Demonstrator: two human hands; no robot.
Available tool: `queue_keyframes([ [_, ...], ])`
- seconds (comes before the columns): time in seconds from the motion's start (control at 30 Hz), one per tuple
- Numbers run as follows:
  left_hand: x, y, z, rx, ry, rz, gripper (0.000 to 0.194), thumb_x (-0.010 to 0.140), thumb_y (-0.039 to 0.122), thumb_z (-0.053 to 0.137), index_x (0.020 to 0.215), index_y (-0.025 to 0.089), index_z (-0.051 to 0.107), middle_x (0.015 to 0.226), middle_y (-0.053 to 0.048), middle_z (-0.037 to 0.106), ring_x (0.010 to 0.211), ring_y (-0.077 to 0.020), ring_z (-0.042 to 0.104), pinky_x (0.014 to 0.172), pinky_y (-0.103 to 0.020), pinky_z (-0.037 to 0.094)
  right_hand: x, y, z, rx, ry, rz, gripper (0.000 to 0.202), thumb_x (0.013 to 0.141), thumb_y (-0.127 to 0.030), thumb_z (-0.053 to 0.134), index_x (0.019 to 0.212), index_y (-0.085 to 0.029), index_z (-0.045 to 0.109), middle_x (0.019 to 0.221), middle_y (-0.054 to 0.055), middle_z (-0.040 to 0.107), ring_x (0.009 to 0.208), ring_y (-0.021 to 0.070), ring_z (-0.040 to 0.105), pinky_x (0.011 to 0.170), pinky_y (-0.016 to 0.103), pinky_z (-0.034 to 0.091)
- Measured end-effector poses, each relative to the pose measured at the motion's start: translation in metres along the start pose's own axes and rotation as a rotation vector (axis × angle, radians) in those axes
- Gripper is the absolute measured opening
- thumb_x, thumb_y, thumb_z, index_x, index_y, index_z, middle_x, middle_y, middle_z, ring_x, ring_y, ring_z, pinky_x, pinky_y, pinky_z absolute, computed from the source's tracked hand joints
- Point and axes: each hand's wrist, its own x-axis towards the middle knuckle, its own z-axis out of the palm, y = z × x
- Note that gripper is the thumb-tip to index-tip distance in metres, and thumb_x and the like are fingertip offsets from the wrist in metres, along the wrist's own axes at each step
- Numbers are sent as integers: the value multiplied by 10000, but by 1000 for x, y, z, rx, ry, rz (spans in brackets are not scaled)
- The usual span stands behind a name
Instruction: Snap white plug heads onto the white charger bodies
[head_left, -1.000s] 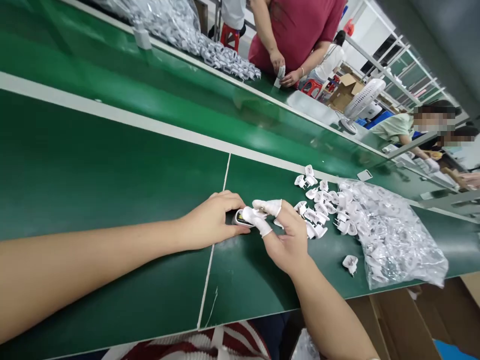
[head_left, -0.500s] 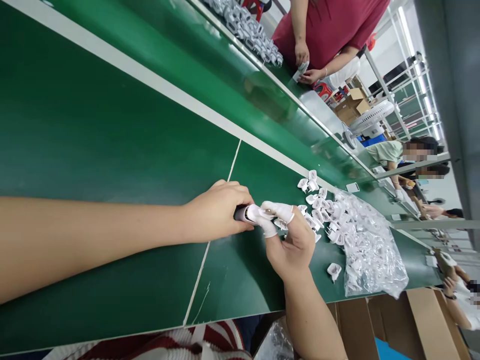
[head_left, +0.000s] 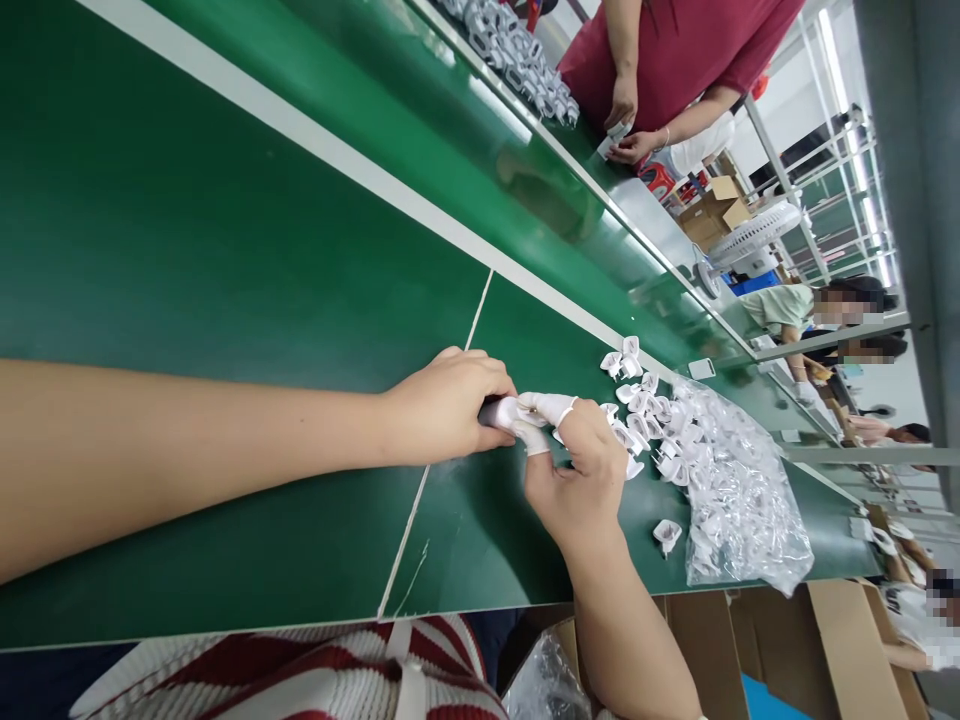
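Observation:
My left hand (head_left: 450,405) is closed around a small white charger casing (head_left: 491,412) with a dark grey inside, its fingers hiding most of it. Against that casing, my right hand (head_left: 577,470) pinches a white plug piece (head_left: 517,412) between thumb and forefinger, both covered by white finger cots. The two parts touch, held just above the green bench. To the right of my right hand lie several loose white plug pieces (head_left: 641,425) with metal pins.
A clear plastic bag (head_left: 742,500) of more plug pieces lies on the green bench (head_left: 225,280). Beyond the conveyor belt (head_left: 420,165), a person in a red shirt (head_left: 682,50) handles a white part beside piled grey-white parts (head_left: 517,60). A cardboard box (head_left: 772,640) stands below the bench edge.
The plug piece and casing now sit closer together, with less of the dark inside showing. The camera view has shifted slightly; both hands remain close together.

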Motion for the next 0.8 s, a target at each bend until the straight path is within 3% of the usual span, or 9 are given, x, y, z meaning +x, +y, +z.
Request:
queue_keyframes([
  [0.13, 0, 0, 1, 24, -3, 11, 215, 791, 387, 776, 857, 209, 674, 941, -8, 702, 1016, -263, 621, 954, -421, 375, 4, 3, -2, 5, -36, -16, 240, 896, -89, 622, 1069, -238, 695, 907, 26, 765, 822, 191, 700, 876, 385, 622],
  [0.23, -1, 1, 1, 48, 6, 16, 225, 786, 385, 786, 836, 204, 664, 917, -6, 696, 1000, -260, 623, 939, -417, 375, 10, 5, -5, -2, -111, -31, 249, 866, -73, 585, 1029, -230, 689, 864, 8, 759, 810, 183, 700, 1077, 460, 562],
  [0.4, -2, 2, 1, 78, 3, 36, 220, 828, 410, 754, 895, 211, 688, 945, -17, 715, 1011, -274, 629, 936, -435, 386, 7, 3, -6, -34, -111, 6, 227, 855, -109, 585, 1019, -233, 681, 875, 6, 761, 802, 186, 699, 1119, 491, 515],
  [0.5, -2, -1, 2, 67, -7, 69, 224, 843, 417, 741, 948, 223, 705, 988, -17, 733, 1038, -281, 632, 978, -465, 395, -1, 2, 0, 14, -39, 70, 327, 903, -139, 607, 1209, -246, 648, 923, 0, 768, 836, 186, 714, 1162, 514, 469],
  [0.6, -4, -6, 4, 38, 14, 118, 219, 860, 421, 722, 964, 229, 712, 1019, -24, 743, 1051, -285, 650, 996, -483, 428, -9, 3, 9, 168, -5, 194, 532, 949, -212, 643, 1457, -260, 490, 1032, 20, 771, 980, 212, 730, 1167, 541, 463],
  [0.7, -7, -8, 5, -41, 154, 206, 176, 913, 322, 647, 1055, 233, 702, 1108, -41, 737, 1051, -255, 682, 946, -421, 514, -14, 7, 15, 345, 22, 274, 768, 904, -330, 759, 1559, -274, 363, 1317, 102, 682, 1145, 253, 692, 1105, 527, 524],
  [0.8, -11, -8, 1, -16, 374, 429, 281, 948, 200, 588, 1219, 229, 653, 1261, -85, 690, 1148, -234, 676, 955, -365, 555, -14, 10, 14, 494, 39, 277, 862, 849, -366, 832, 1566, -300, 359, 1503, 142, 526, 1281, 278, 624, 1143, 524, 502],
])
